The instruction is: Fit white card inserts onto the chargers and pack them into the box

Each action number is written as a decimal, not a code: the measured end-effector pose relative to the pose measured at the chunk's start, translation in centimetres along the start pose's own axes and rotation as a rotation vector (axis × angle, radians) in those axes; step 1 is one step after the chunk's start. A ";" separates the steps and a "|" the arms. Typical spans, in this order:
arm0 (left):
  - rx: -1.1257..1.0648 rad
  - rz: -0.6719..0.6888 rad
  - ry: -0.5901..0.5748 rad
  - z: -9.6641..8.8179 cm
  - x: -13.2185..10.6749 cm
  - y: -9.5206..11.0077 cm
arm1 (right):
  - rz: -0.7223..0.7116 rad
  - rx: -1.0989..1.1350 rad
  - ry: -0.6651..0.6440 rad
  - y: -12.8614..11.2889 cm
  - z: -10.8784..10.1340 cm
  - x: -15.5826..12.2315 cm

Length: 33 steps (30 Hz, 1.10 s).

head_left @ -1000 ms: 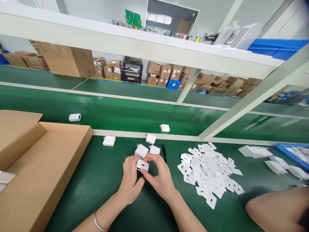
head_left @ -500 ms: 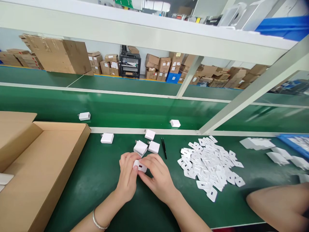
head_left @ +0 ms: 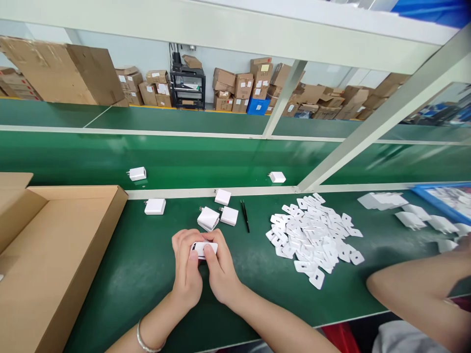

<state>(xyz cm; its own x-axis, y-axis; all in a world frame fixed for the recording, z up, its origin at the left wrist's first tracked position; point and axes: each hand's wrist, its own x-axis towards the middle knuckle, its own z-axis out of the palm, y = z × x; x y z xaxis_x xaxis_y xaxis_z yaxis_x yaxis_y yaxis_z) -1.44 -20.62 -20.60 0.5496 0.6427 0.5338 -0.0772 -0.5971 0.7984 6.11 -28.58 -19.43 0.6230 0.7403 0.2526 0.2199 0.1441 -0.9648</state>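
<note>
Both hands grip a white plug charger point(head_left: 200, 249) whose face is turned up. My left hand point(head_left: 187, 269) wraps its left side, thumb at the edge near a small dark slot. My right hand point(head_left: 223, 277) holds the other end, with its thumb pressed on the face. Fingers hide the charger's sides and prongs. Just beyond lie three white chargers: a larger one point(head_left: 208, 218), one beside it point(head_left: 229, 215) and one farther back point(head_left: 222, 197). Black tweezers point(head_left: 245, 216) rest right of them. Flat white plates with small slots form a pile point(head_left: 316, 235) to the right.
An open cardboard box point(head_left: 84, 264) stands at left. One charger point(head_left: 155, 206) lies near it; two more point(head_left: 137, 173) point(head_left: 277, 177) lie beyond the white rail. A slanted post point(head_left: 368, 115) rises at right. Another person's arm point(head_left: 415, 282) reaches in near white housings point(head_left: 410, 220) and a blue tray point(head_left: 441, 203).
My right hand has closed in around the charger, and its thumb now lies on the face. The dark slot shows nearer the left thumb. The camera view has shifted; the other person's arm has moved.
</note>
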 end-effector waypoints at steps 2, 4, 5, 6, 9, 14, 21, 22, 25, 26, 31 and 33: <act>0.030 0.042 0.013 -0.1 0.2 -0.1 | -0.034 -0.005 0.001 -0.1 -0.1 0.1; 0.051 0.067 0.040 -0.1 0.5 -0.2 | -0.041 0.007 -0.004 -0.3 -0.3 0.3; 0.051 0.068 0.056 -0.2 0.5 -0.2 | -0.018 0.042 -0.011 -0.3 -0.4 0.4; 0.044 0.061 0.070 -0.2 0.6 -0.3 | 0.023 0.094 -0.021 -0.2 -0.5 0.5; 0.032 0.037 0.095 -0.4 0.8 -0.3 | 0.162 0.247 -0.028 0.0 -0.7 0.7; 0.072 0.004 0.090 -0.3 0.8 -0.3 | 0.010 0.128 0.054 -0.1 -1.1 0.4; 0.059 -0.079 0.062 -0.3 0.7 -0.4 | 0.066 0.146 0.005 -0.4 -1.5 0.8; 0.051 -0.081 0.061 -0.4 0.7 -0.5 | 0.093 0.180 -0.005 -0.3 -1.6 0.8; 0.045 -0.079 0.055 -0.4 0.7 -0.9 | 0.122 0.235 -0.030 -0.2 -1.7 0.8; 0.051 -0.075 0.053 -0.4 0.7 -1.0 | 0.124 0.237 -0.038 -0.2 -1.8 0.7; 0.147 -0.015 0.014 -0.5 0.8 -0.9 | 0.123 0.177 -0.059 -0.4 -1.9 0.8; 0.161 -0.002 0.000 -0.5 0.9 -0.8 | 0.127 0.140 -0.070 -0.5 -2.1 1.0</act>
<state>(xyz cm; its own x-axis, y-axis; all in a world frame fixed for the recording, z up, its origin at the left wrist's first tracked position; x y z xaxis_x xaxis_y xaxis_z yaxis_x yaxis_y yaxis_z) -1.29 -19.40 -20.62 0.5498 0.6439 0.5321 0.0581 -0.6649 0.7446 8.15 -29.31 -18.56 0.5842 0.8015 0.1277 0.0337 0.1333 -0.9905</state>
